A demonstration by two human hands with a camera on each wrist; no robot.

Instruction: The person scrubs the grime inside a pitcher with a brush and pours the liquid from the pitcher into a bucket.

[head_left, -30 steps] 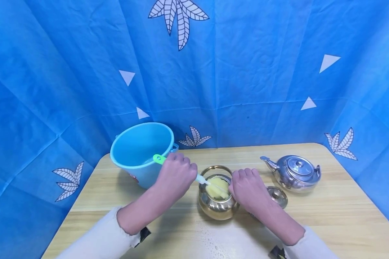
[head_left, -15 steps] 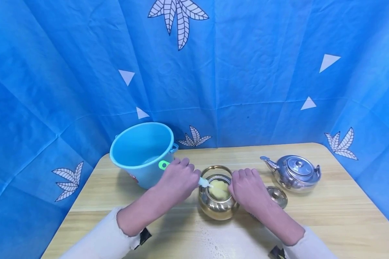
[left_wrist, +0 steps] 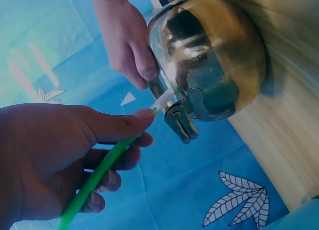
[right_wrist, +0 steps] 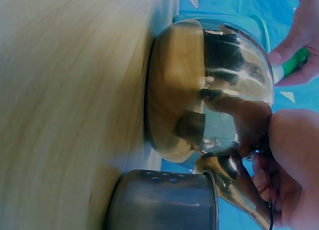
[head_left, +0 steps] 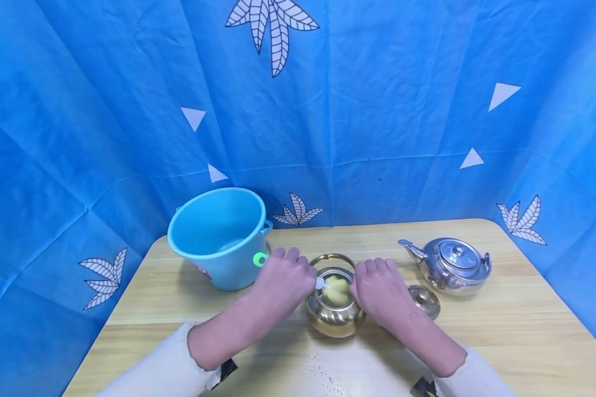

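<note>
A brass-coloured teapot (head_left: 335, 324) stands on the table with its top uncovered. Inside its mouth shows the pale yellow sponge head (head_left: 336, 290) of a cleaning brush. My left hand (head_left: 288, 278) grips the brush's green handle (left_wrist: 102, 175), thumb along it, close to the teapot's rim; the handle's ring end (head_left: 260, 259) sticks out behind the hand. On the other side, my right hand (head_left: 381, 289) holds the teapot near its spout (right_wrist: 232, 177), fingers curled in the right wrist view. The raised loop handle (head_left: 333, 257) stands behind the mouth.
A blue bucket (head_left: 218, 220) stands at the back left. At the back right sits a silver teapot (head_left: 457, 264). A round lid (head_left: 424, 301) lies beside my right forearm. A perforated metal strainer (right_wrist: 164, 200) stands near the spout. Water drops wet the table (head_left: 328, 369) in front.
My left hand has moved right and slightly down toward the teapot, and the brush has gone deeper into it. The right hand and the teapot have stayed in place.
</note>
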